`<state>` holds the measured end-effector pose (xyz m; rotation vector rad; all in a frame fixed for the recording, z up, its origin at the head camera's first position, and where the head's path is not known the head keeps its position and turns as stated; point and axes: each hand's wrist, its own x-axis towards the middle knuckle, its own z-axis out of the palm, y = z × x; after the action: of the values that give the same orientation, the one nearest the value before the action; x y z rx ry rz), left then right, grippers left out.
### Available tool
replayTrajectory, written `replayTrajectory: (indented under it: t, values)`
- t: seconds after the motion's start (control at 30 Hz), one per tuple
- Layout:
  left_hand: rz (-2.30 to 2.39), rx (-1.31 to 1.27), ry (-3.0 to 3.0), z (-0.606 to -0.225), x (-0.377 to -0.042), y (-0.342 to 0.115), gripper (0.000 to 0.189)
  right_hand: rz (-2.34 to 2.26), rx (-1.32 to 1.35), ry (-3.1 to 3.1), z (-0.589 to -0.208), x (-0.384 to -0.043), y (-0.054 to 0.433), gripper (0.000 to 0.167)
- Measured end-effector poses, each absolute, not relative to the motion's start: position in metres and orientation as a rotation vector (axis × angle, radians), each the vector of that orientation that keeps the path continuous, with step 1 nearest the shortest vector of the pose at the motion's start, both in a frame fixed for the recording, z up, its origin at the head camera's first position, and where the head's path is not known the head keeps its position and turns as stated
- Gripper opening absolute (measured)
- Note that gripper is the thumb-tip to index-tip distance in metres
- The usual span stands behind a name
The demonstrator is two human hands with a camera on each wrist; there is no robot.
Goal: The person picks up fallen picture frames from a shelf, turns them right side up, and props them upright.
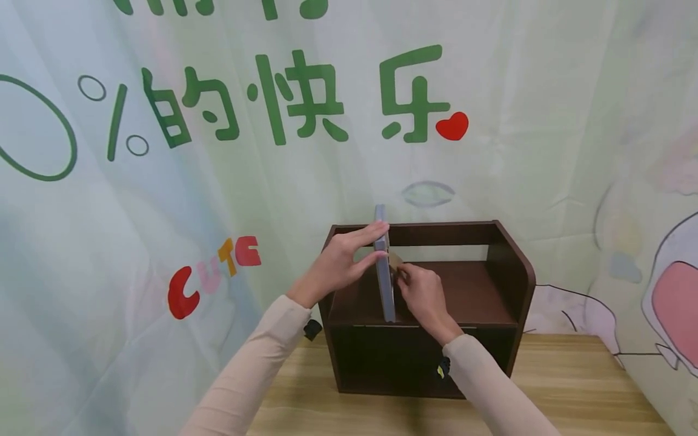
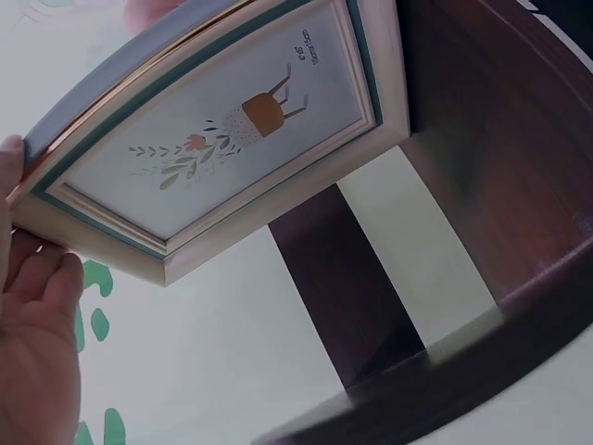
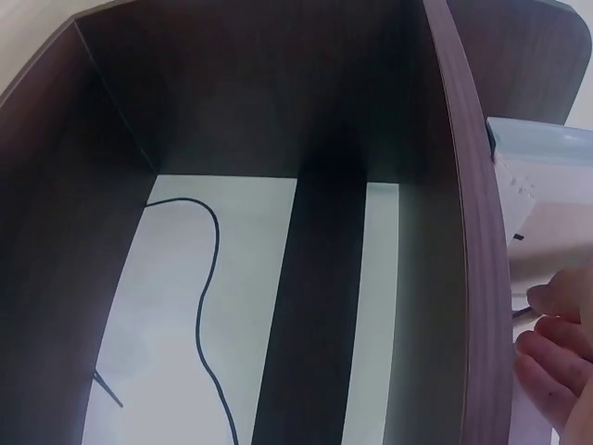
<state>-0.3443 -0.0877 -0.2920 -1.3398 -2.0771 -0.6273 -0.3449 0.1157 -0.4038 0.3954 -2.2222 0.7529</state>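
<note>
A picture frame (image 1: 385, 287) with a pale blue-grey edge stands upright, edge-on to the head view, on the upper board of a dark brown shelf unit (image 1: 469, 297). Its front, in the left wrist view, bears a printed plant-and-pot picture (image 2: 232, 130). My left hand (image 1: 343, 257) grips the frame by its near upper edge. On the frame's back side, my right hand (image 1: 425, 295) pinches a brown stand piece (image 1: 395, 260). In the right wrist view, the fingers (image 3: 547, 371) close near a thin dark strip, with the frame's back partly cut off by the view.
The shelf unit stands on a wood-grain table (image 1: 572, 375) against a printed curtain (image 1: 218, 181). Its raised side panel (image 1: 512, 266) and back rail (image 1: 436, 233) enclose the upper board. A thin black cable (image 3: 200, 315) shows beyond the lower compartment.
</note>
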Motion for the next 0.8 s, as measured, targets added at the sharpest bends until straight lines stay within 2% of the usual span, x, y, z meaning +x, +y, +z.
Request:
replayTrajectory:
  t: [0.8]
  values:
    - [-0.559, -1.501, -2.084, -0.286, -0.355, -0.027, 0.049, 0.393, 0.408, -2.102, -0.407, -0.332, 0.170, 0.022]
